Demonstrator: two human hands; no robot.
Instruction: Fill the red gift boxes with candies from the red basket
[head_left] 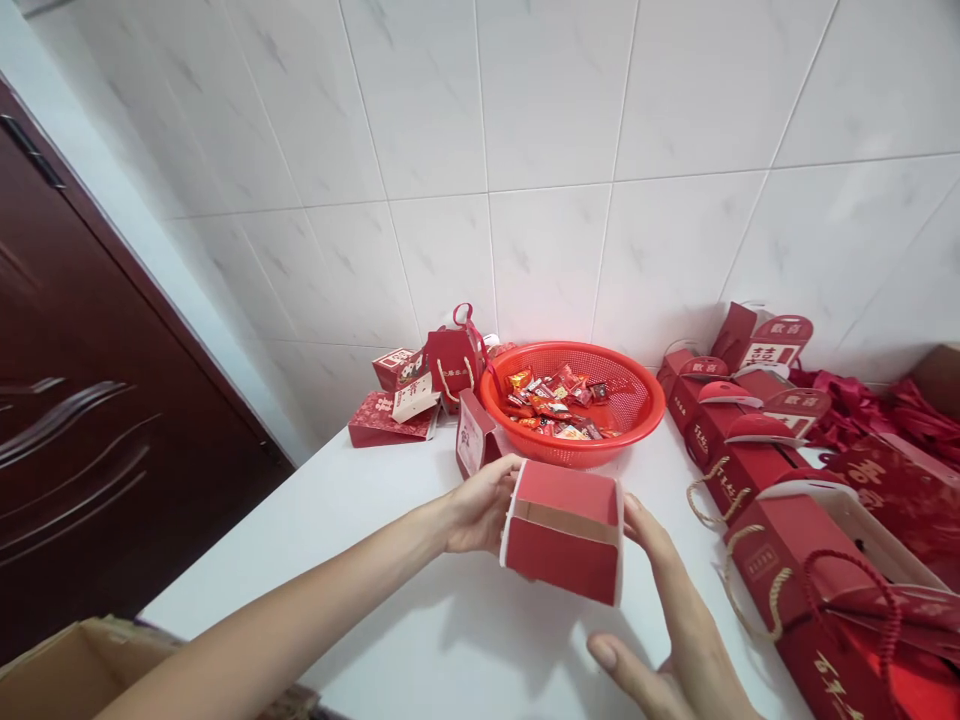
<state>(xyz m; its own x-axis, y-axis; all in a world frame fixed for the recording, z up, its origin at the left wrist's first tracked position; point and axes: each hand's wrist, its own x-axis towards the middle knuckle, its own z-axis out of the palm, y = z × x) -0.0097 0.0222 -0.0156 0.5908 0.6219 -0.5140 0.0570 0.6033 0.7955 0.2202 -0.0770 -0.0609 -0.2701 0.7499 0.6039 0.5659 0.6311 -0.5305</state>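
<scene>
A small red cardboard gift box point(562, 570) is held above the white table, with a gap between its two flaps. My left hand point(480, 505) grips it from the left side, the fingertips partly hidden behind it. On the right, my right hand point(667, 600) has its fingers stretched along the box's side, while the thumb stands well apart. Whether those fingers touch the box I cannot tell. Just behind stands another red box point(472, 440) with a pale printed panel. It is beside an orange-red plastic basket point(649, 400) of wrapped candies point(559, 395).
Several red gift boxes with rope handles point(757, 560) line the table's right side, near dark red ribbon fabric point(832, 395). More red boxes point(390, 418) lie at the back left. A cardboard carton point(82, 660) is at lower left; a tiled wall point(547, 120) rises behind the table point(322, 540).
</scene>
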